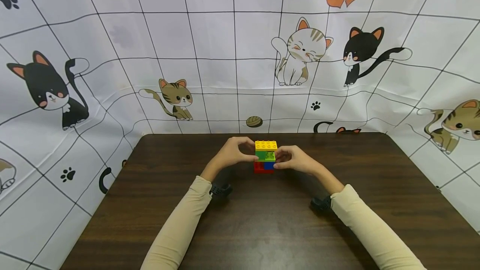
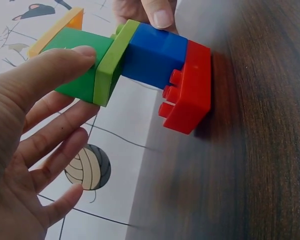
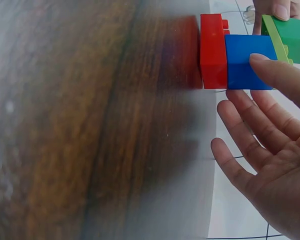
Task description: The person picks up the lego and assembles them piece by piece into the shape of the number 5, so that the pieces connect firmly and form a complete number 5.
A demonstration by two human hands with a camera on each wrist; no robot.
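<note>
A stack of toy building bricks stands on the table between both hands. The red brick (image 1: 261, 168) is lowest, with a blue brick (image 3: 242, 62) on one end of its studs. Above the blue brick lies a thin light green brick (image 2: 109, 70). On that sits a dark green brick (image 2: 72, 39), offset to the left, with a yellow brick (image 1: 266, 146) on top. My left hand (image 1: 234, 153) pinches the dark green brick between thumb and fingers. Lower down, my right hand (image 1: 298, 159) pinches the blue brick, thumb on its near face.
The dark brown wooden table (image 1: 258, 224) extends around the stack, whose place is near the far edge. Behind it hangs a white sheet (image 1: 213, 36) printed with cats and grid lines. Dark wrist-worn devices sit under both wrists, the left device (image 1: 221, 190) and the right device (image 1: 320, 203).
</note>
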